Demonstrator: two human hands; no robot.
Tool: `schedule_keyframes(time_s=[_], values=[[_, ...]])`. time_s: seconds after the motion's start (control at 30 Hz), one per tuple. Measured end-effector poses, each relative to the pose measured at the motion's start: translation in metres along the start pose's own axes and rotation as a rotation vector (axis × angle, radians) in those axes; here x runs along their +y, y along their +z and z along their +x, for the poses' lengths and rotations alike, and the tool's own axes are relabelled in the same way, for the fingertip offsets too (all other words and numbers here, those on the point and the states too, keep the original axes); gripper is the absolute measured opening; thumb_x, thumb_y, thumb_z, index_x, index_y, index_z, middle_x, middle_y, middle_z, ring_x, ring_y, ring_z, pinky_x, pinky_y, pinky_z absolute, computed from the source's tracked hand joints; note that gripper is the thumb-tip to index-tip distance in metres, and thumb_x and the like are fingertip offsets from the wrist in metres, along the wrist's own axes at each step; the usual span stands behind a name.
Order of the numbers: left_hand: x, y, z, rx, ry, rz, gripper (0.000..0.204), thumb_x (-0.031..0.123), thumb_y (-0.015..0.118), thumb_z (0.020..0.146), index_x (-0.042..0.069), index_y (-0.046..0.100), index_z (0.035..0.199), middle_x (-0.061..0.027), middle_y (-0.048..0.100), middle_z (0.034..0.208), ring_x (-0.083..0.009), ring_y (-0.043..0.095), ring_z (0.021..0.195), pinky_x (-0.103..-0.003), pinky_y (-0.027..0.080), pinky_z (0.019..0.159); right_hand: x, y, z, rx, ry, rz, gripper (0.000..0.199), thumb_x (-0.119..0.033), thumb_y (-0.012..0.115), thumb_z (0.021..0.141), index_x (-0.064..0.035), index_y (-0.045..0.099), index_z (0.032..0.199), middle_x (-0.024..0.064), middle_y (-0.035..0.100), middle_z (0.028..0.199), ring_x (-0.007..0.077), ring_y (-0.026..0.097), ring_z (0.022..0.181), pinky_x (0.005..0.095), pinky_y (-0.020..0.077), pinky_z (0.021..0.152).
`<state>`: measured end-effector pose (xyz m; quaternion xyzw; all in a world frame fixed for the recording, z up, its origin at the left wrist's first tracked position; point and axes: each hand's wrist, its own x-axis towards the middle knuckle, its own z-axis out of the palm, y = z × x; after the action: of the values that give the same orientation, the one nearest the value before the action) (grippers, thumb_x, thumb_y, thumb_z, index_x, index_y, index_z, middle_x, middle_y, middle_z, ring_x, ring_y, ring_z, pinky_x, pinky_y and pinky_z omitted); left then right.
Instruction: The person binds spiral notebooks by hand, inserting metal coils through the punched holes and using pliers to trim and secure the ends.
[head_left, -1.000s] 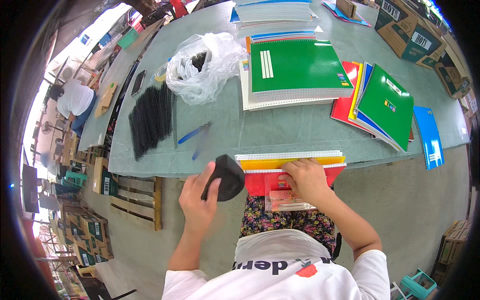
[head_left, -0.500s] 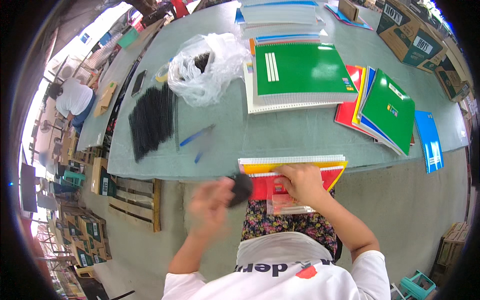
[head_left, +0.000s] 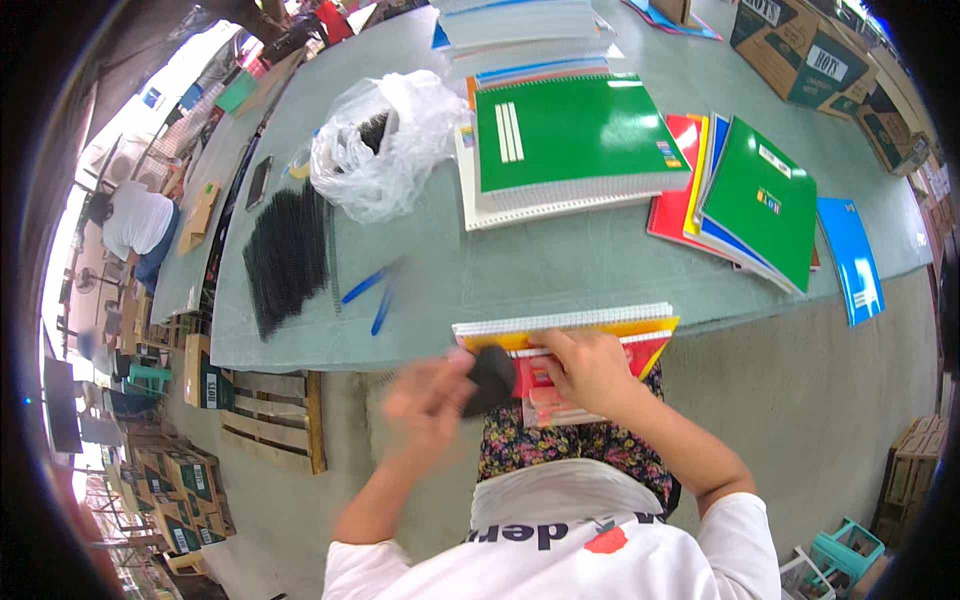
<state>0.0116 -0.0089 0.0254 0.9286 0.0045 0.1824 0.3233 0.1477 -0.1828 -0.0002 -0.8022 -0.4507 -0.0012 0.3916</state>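
My left hand (head_left: 432, 397), blurred by motion, holds a black rounded object (head_left: 491, 378) against the left end of a stack of spiral notebooks (head_left: 570, 330) with yellow and red covers. That stack rests at the near edge of the grey-green table (head_left: 520, 265), partly over my lap. My right hand (head_left: 590, 372) presses down on the red cover and grips the stack.
Two blue pens (head_left: 368, 295) lie left of the stack. A row of black spiral coils (head_left: 285, 255) and a white plastic bag (head_left: 380, 150) sit farther left. Green, red and blue notebooks (head_left: 640, 150) are piled beyond. Cardboard boxes (head_left: 810, 60) stand far right; a person (head_left: 130, 225) sits at left.
My left hand has carried the black object right and down to the left end of the notebook stack. My right hand has stayed on the stack.
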Motion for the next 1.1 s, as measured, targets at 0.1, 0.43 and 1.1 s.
schedule_keyframes(time_s=[0.1, 0.43, 1.1], values=[[0.005, -0.002, 0.013, 0.348, -0.124, 0.048, 0.035, 0.008, 0.067, 0.077, 0.012, 0.063, 0.111, -0.0132, 0.062, 0.089, -0.0245, 0.062, 0.080, -0.029, 0.048, 0.070, -0.008, -0.025, -0.004, -0.193, 0.063, -0.128, 0.027, -0.019, 0.066, 0.073, -0.0060, 0.055, 0.093, 0.0128, 0.062, 0.071, 0.0299, 0.062, 0.067, 0.0383, 0.0481, 0.057], [0.009, 0.010, 0.027, 0.013, -0.021, -0.076, 0.031, 0.007, 0.065, 0.078, 0.012, 0.064, 0.108, -0.0110, 0.061, 0.086, -0.0232, 0.059, 0.073, -0.031, 0.048, 0.066, 0.067, -0.068, -0.062, -0.042, 0.649, 0.907, 0.028, 0.003, 0.068, 0.071, 0.0016, 0.066, 0.099, 0.0066, 0.067, 0.092, 0.0089, 0.059, 0.081, 0.0242, 0.0487, 0.073], [0.022, 0.037, 0.036, -0.036, -0.041, -0.132, 0.031, 0.006, 0.063, 0.078, 0.008, 0.062, 0.109, -0.0108, 0.060, 0.088, -0.0227, 0.061, 0.076, -0.031, 0.049, 0.068, 0.062, -0.047, -0.065, 0.096, 0.597, 0.873, 0.022, 0.009, 0.060, 0.076, 0.0004, 0.067, 0.095, 0.0082, 0.067, 0.091, 0.0117, 0.061, 0.082, 0.0253, 0.0499, 0.077]])
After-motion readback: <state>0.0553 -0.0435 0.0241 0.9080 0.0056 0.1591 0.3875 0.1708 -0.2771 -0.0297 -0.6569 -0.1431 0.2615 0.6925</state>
